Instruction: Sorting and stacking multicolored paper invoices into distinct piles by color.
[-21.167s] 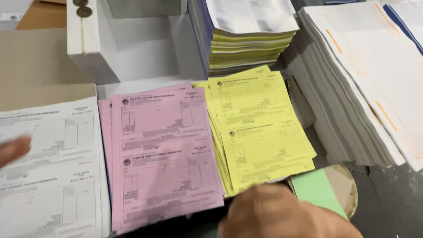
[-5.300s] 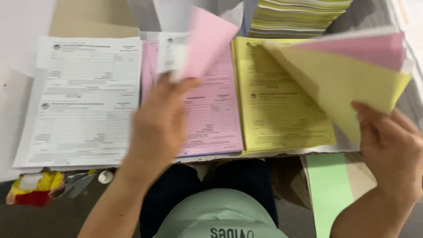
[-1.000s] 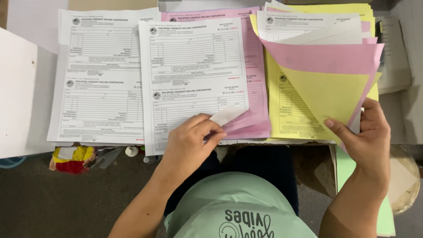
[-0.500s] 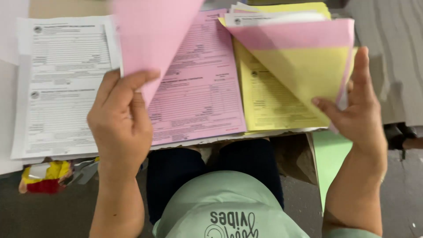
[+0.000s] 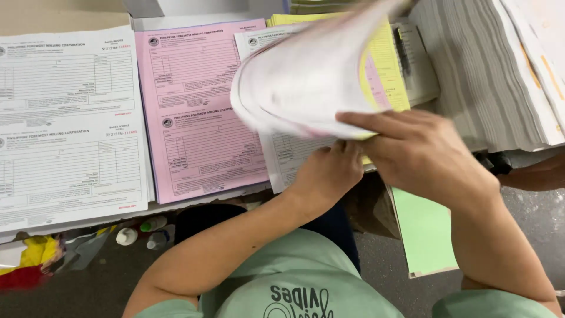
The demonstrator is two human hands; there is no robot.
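Observation:
My right hand (image 5: 421,150) grips a curled bundle of printed sheets (image 5: 306,79), white outside with pink and yellow edges, blurred by motion above the table. My left hand (image 5: 329,171) is closed under the bundle's lower edge, pinching it beside the right hand. Below the bundle lies a white form (image 5: 285,156) over the yellow stack (image 5: 388,59). A pink stack of forms (image 5: 197,112) lies to the left, and a white stack of forms (image 5: 67,123) lies further left.
A tall grey pile of paper (image 5: 488,70) stands at the right. A green sheet (image 5: 424,227) hangs below the table edge. Small bottles (image 5: 144,229) and yellow and red scraps (image 5: 29,262) lie on the floor at lower left.
My left hand, which held up a pink sheet, has come over to the right. Both hands now hold the white, pink and yellow sheets together as one curled bundle.

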